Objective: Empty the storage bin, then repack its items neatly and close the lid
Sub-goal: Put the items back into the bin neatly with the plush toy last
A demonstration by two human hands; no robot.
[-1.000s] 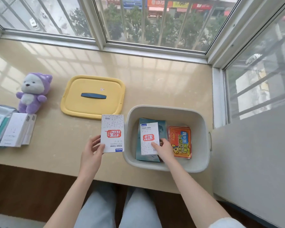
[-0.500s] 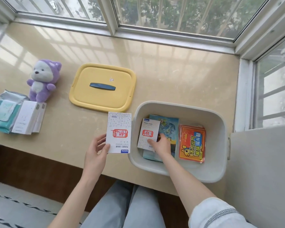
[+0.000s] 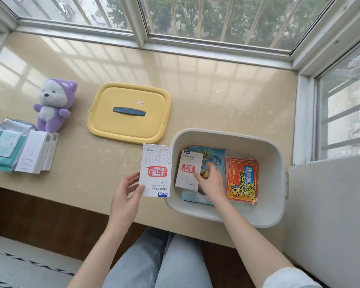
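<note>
Presently the right hand (image 3: pixel 211 180) presses a small white box (image 3: pixel 188 169) flat inside the storage bin (image 3: pixel 276 163), fingers loosely spread, gripping nothing. The left hand (image 3: pixel 126 197) pinches a matching box (image 3: pixel 156 170) just left of the bin. Advice: seat it flush against the first box. The yellow lid (image 3: pixel 129 114) lies on the worktop (image 3: pixel 227 96).

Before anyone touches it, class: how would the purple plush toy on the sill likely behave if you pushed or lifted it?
The purple plush toy looks soft and stuffed, so it is probably light and would squash a little under a hand. It sits upright on a small base, so a push near the head would likely tip it. Its fuzzy fabric should not slip easily on the sill.
</note>
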